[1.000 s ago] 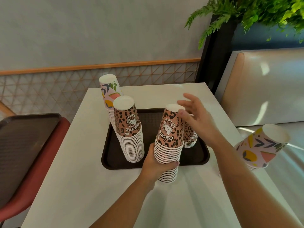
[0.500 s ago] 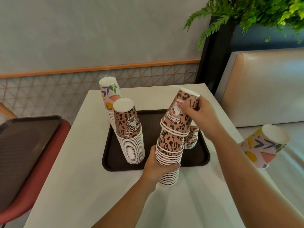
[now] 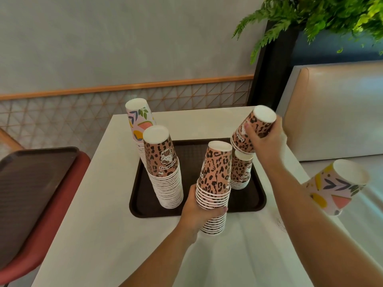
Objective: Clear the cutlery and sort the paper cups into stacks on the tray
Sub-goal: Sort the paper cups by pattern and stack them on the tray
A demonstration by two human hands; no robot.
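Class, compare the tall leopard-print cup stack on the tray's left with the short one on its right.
The tall stack holds many more cups than the short stack. The tall stack stands nearer the tray's left edge, the short one toward the right. Both are upside down, leopard-printed, untouched.

Four stacks of spotty leopard cups are showing, and two stacks of leafy cups. Two brown trays are sitting there, and two hands are showing.

head-worn view, angled forward and down, close above table
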